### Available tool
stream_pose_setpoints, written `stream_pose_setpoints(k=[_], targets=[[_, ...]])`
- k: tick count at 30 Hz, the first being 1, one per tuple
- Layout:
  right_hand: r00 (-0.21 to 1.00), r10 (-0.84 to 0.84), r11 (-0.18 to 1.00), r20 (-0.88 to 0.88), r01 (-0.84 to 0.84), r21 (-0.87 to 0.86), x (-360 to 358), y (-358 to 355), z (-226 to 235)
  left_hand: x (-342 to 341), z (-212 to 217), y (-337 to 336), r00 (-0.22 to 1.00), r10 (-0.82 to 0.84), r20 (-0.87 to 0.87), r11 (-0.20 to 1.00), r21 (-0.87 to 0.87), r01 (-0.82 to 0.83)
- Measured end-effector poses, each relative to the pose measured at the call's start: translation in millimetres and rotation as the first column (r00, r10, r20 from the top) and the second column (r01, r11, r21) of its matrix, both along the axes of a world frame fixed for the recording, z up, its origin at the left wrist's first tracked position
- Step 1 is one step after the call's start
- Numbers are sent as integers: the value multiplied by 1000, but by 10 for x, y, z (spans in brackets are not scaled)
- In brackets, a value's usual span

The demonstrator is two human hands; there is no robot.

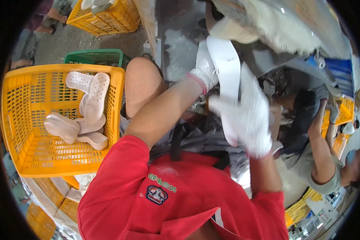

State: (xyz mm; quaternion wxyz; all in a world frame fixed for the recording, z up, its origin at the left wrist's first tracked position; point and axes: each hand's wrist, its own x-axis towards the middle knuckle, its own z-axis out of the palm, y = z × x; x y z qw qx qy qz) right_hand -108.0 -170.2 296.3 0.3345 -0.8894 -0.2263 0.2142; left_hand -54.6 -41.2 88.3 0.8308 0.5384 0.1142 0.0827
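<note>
A long white shoe sole (pixel 227 72) stands lengthwise in front of me, a small dark mark on its upper part. My left hand (pixel 205 60), in a white knitted glove with a pink cuff, grips its far end from the left side, the fingers partly hidden behind it. Over the sole's near half is my right hand (pixel 250 114), gloved in white too and blurred by motion. Its fingers are stretched and its thumb points left, apart from them; whether it touches the sole I cannot tell.
To my left is a yellow crate (pixel 28 172) holding several pale perforated soles (pixel 97 96). Behind it are a green crate (pixel 94 52) and another yellow crate (pixel 108 22). A plastic-draped machine (pixel 284 24) stands ahead. A co-worker (pixel 320 164) sits at the right.
</note>
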Motion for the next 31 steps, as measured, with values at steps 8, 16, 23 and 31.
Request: stream_pose_setpoints(k=[8,16,23,31], targets=[[812,462,884,356,-393,-252,270,78,-207,290,-153,246,912,198,-360,853,521,21],[643,-146,587,-752,668,457,53,-498,-696,-176,505,214,963,213,-164,775,-571,-269],[675,-96,709,-732,562,426,-126,-877,-582,-445,636,242,880,344,-327,777,-427,-463],[364,-56,394,-930,864,314,-158,-868,-670,95,-175,298,858,261,442,796,405,-450]])
